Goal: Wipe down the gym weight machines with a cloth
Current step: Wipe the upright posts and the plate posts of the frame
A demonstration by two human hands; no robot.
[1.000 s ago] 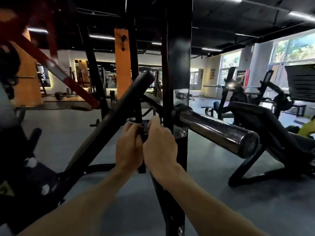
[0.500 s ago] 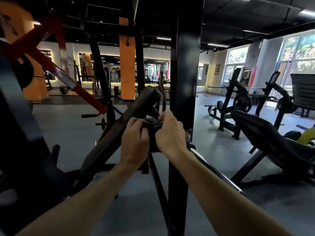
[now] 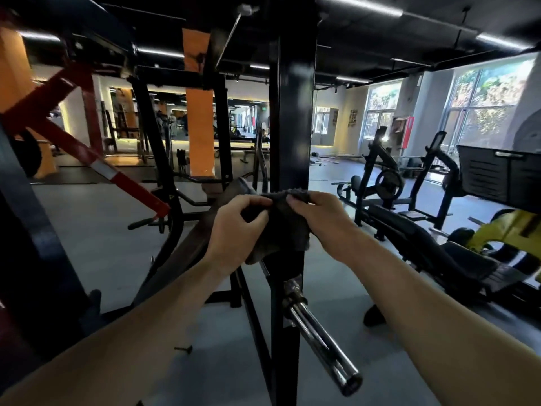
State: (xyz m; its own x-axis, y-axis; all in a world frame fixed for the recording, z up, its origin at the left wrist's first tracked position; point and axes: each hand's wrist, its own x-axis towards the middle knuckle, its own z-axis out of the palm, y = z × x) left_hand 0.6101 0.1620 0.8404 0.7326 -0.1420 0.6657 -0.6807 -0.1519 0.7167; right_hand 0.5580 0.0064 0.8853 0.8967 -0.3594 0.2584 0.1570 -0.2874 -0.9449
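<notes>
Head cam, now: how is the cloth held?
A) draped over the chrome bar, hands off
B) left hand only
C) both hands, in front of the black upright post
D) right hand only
C: the left hand and the right hand both pinch the top edge of the dark grey cloth in front of the black upright post, and the chrome bar below is bare.

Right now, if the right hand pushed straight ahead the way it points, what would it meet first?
Probably the black post: the right hand holds the cloth just in front of it, though depth is unclear.
</notes>
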